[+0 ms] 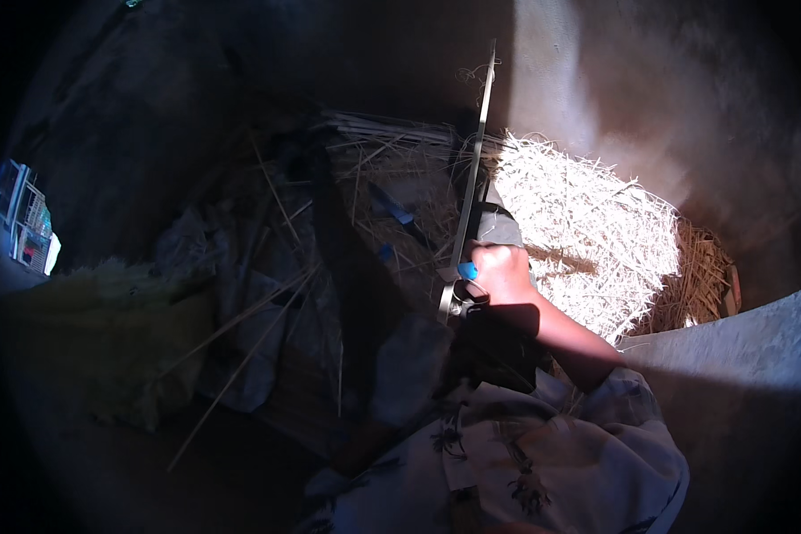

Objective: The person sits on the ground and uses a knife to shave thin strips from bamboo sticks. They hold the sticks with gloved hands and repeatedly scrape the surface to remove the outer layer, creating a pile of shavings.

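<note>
In bright light just right of the middle, my right hand (505, 272) is closed, its knuckles up. It grips the lower part of a long, thin, pale strip (478, 147), which stands up away from me with a few wispy fibres near its tip. A small bright blue piece (467, 271) shows at the fingers; what it belongs to is unclear. Just below the hand sits a shiny metal ring-like part (447, 301). Deep shadow hides my left hand, and its fingers cannot be made out.
A big heap of pale straw (587, 236) lies sunlit beyond my right hand, with browner stalks (699, 271) farther right. Loose long stalks (240, 343) cross the dark area at left. A yellowish sack-like thing (125, 329) sits far left. A wall (632, 89) rises behind.
</note>
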Demonstrator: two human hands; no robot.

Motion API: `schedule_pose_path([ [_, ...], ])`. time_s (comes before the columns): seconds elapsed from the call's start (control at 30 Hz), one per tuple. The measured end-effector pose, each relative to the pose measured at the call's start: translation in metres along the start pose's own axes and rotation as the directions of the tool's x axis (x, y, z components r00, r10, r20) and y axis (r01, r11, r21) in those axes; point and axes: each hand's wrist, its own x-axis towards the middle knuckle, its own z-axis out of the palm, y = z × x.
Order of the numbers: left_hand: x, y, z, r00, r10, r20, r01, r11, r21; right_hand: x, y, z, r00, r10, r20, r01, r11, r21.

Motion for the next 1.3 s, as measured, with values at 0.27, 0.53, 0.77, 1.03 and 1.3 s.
schedule_pose_path([
  [0.27, -0.003, 0.034, -0.006, 0.998, 0.016, 0.063, -0.007, 0.991, -0.133, 0.097, 0.103, -0.050, 0.792, 0.610, -0.037, -0.611, 0.790, -0.052],
  [0.53, 0.008, 0.036, -0.006, 0.978, -0.210, 0.003, 0.202, 0.934, -0.296, 0.073, 0.079, -0.064, 0.976, 0.210, -0.062, -0.218, 0.948, -0.233],
  [0.77, -0.001, 0.052, -0.003, 0.951, -0.271, 0.151, 0.310, 0.856, -0.414, 0.103, 0.159, -0.094, 0.695, 0.684, -0.224, -0.714, 0.692, -0.102],
  [1.03, 0.008, 0.046, -0.009, 0.949, -0.257, 0.184, 0.309, 0.874, -0.374, 0.091, 0.109, -0.099, 0.908, 0.381, -0.175, -0.414, 0.879, -0.236],
  [1.3, -0.027, 0.010, 0.017, 0.978, -0.110, 0.178, 0.181, 0.871, -0.457, 0.128, 0.166, -0.152, 0.882, 0.385, -0.274, -0.455, 0.847, -0.275],
])
